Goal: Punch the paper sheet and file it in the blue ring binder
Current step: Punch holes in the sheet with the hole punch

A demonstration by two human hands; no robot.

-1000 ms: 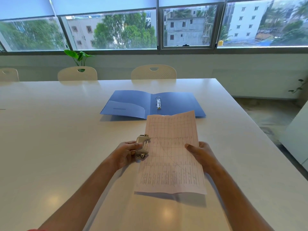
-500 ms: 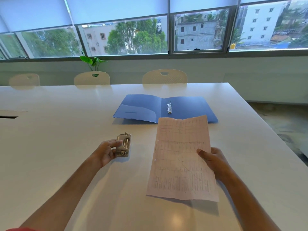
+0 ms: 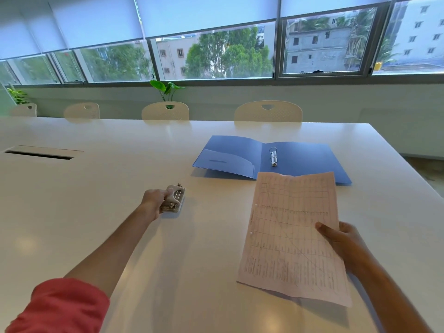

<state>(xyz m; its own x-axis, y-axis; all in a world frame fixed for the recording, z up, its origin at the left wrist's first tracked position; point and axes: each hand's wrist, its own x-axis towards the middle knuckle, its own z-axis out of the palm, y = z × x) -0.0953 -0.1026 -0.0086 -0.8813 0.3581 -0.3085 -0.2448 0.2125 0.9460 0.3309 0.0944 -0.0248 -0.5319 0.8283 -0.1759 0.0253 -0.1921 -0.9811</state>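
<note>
The paper sheet [image 3: 292, 234], printed with a grid, hangs a little above the white table [image 3: 96, 188]; two punched holes show along its left edge. My right hand [image 3: 341, 241] pinches its right edge. My left hand [image 3: 153, 200] grips a small beige hole punch [image 3: 174, 199] that rests on the table, well left of the sheet. The blue ring binder [image 3: 305, 159] lies open and flat beyond the sheet, its metal rings [image 3: 273, 156] standing up at the spine. The sheet's top edge overlaps the binder's near edge in view.
A slot with a flap [image 3: 40, 153] is set into the table at the far left. Several cream chairs [image 3: 268, 111] line the far side under the windows. The table's right edge [image 3: 408, 164] drops to the floor.
My left hand has carried the hole punch off the sheet's left edge and set it down to the left. The sheet now shows punched holes and stays in my right hand.
</note>
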